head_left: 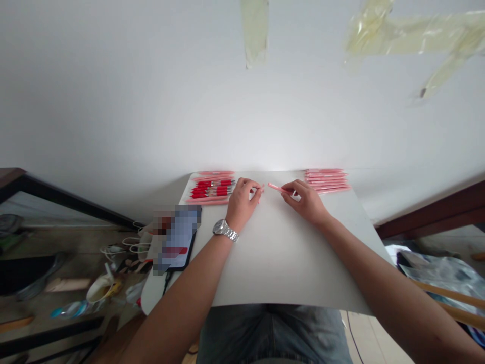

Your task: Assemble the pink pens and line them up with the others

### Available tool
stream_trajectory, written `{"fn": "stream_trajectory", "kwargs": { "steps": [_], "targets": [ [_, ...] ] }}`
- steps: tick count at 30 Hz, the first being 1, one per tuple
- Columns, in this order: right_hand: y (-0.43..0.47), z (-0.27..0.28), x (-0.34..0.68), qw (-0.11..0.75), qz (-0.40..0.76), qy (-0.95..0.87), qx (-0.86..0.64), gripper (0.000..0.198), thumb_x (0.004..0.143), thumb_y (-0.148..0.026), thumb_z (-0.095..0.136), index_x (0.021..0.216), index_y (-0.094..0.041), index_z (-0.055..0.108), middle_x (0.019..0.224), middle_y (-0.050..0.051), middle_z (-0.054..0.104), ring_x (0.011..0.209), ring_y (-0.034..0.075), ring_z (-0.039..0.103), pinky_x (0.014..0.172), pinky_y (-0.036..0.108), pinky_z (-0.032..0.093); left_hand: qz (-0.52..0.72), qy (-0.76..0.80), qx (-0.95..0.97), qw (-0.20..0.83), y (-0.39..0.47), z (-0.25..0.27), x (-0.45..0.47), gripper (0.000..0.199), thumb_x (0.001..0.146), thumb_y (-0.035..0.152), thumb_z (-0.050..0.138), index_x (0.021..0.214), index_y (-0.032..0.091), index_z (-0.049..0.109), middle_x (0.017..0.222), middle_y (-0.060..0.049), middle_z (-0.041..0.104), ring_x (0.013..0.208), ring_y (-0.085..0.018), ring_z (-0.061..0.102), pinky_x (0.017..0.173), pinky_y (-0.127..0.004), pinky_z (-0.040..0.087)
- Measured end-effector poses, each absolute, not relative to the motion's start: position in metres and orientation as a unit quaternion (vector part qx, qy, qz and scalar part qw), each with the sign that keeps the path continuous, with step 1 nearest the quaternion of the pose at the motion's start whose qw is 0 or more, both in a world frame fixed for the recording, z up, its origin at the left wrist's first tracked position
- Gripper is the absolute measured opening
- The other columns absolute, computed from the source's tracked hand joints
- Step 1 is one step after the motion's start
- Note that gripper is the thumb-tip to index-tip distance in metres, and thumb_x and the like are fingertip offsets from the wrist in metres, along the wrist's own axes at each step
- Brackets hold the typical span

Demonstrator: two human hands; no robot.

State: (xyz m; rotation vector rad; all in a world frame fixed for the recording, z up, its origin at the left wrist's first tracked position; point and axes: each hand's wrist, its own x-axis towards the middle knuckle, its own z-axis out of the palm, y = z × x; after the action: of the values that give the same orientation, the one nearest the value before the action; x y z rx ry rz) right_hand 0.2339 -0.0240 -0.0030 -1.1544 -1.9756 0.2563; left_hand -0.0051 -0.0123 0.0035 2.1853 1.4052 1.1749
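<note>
My left hand [244,198], with a silver watch [226,230] on its wrist, is closed in a pinch. A small pink pen part [262,187] shows at its fingertips, mostly hidden by them. Facing it across a narrow gap, my right hand [304,200] grips a pink pen barrel [275,187] whose end points left. Both hands are just above the white table [280,253]. Beside my left hand lie several red pens [214,191] with pink pens [206,200] around them. A row of pink pens [326,179] lies behind my right hand.
A phone [178,242] with a cable lies at the table's left edge, its screen blurred. The white wall [189,101] rises right behind the table. Bags, a cup [100,289] and a bottle [71,309] are on the floor at left. A plastic-covered bundle [447,278] is at right.
</note>
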Motion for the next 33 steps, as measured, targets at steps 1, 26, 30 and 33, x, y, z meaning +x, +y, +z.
{"fn": "stream_trajectory", "kwargs": {
  "steps": [1,26,30,33],
  "targets": [
    [-0.0239,-0.0031,0.2339,0.407,0.101,-0.784,-0.458,0.007,0.098,-0.029,0.063,0.101,-0.024,0.067,0.088,0.004,0.066,0.079,0.019,0.062,0.07,0.033,0.051,0.414,0.486,0.755,0.148,-0.0122,0.0034,-0.0053,0.007,0.1,0.028,0.06,0.098,0.022,0.064,0.106,-0.005,0.062,0.085,-0.016,0.063,0.081,-0.032,0.052],
    [-0.0244,-0.0028,0.2343,0.398,0.107,-0.785,-0.462,0.009,0.097,-0.029,0.062,0.101,-0.023,0.068,0.088,0.004,0.066,0.08,0.019,0.063,0.071,0.032,0.051,0.5,0.404,0.704,0.302,-0.0096,0.003,-0.0005,0.014,0.102,0.034,0.058,0.101,0.021,0.062,0.09,-0.001,0.07,0.072,-0.011,0.067,0.078,-0.026,0.055],
    [-0.0241,-0.0038,0.2344,0.4,0.103,-0.785,-0.462,0.009,0.096,-0.027,0.062,0.101,-0.023,0.068,0.089,0.004,0.067,0.08,0.018,0.063,0.071,0.032,0.052,0.503,0.4,0.702,0.306,-0.0088,0.0014,-0.0013,0.014,0.101,0.032,0.059,0.104,0.02,0.065,0.097,-0.003,0.072,0.079,-0.012,0.069,0.081,-0.026,0.057],
    [-0.0243,-0.0045,0.2346,0.401,0.102,-0.786,-0.46,0.009,0.096,-0.027,0.062,0.101,-0.023,0.068,0.089,0.004,0.067,0.08,0.019,0.063,0.071,0.032,0.052,0.504,0.398,0.704,0.304,-0.0086,0.0019,-0.0017,0.013,0.101,0.031,0.059,0.104,0.02,0.066,0.098,-0.004,0.073,0.078,-0.012,0.069,0.081,-0.027,0.057]
  ]
}}
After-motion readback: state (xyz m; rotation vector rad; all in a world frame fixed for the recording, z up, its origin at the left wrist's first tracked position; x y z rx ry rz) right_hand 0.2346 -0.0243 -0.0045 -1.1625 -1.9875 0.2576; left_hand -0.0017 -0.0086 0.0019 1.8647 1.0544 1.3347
